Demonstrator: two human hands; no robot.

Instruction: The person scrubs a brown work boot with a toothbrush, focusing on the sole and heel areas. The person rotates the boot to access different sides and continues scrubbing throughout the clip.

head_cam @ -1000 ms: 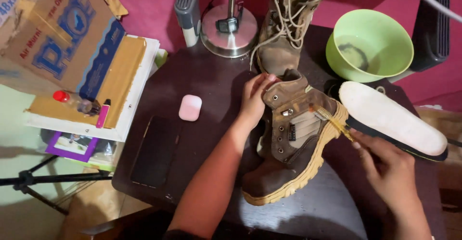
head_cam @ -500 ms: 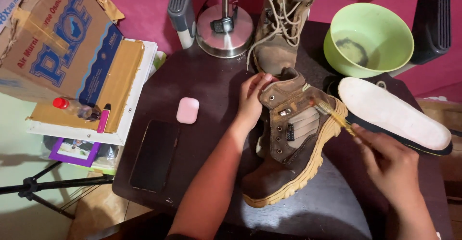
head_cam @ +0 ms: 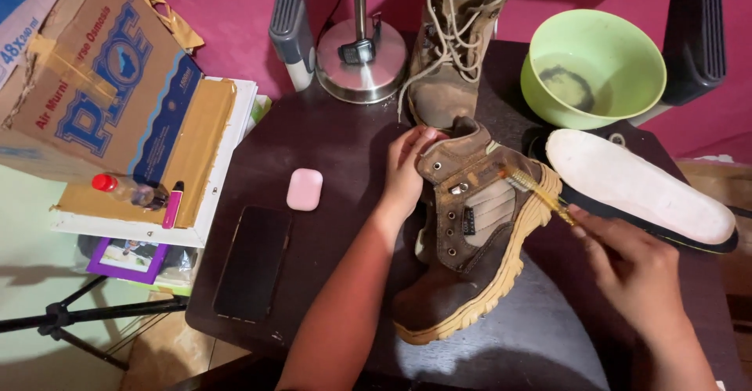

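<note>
A brown boot (head_cam: pixel 470 258) with a tan sole lies on its side on the dark round table (head_cam: pixel 329 148). My left hand (head_cam: pixel 407 173) grips the boot's collar at its upper left. My right hand (head_cam: pixel 630 262) holds a small yellow-handled brush (head_cam: pixel 540 190), its bristles touching the boot's upper near the heel. A second brown boot (head_cam: pixel 454 54) with loose laces stands upright behind. A white insole (head_cam: pixel 638 187) lies to the right, over a dark one.
A green bowl (head_cam: pixel 597 66) with some water stands at the back right. A lamp base (head_cam: pixel 360 62), a pink case (head_cam: pixel 304 190) and a black phone (head_cam: pixel 252 262) are on the table's left half. A cardboard box (head_cam: pixel 102 85) sits on a white stack at left.
The brush has moved a little along the boot's upper toward the heel. The view has shifted slightly downward; my left hand keeps its hold.
</note>
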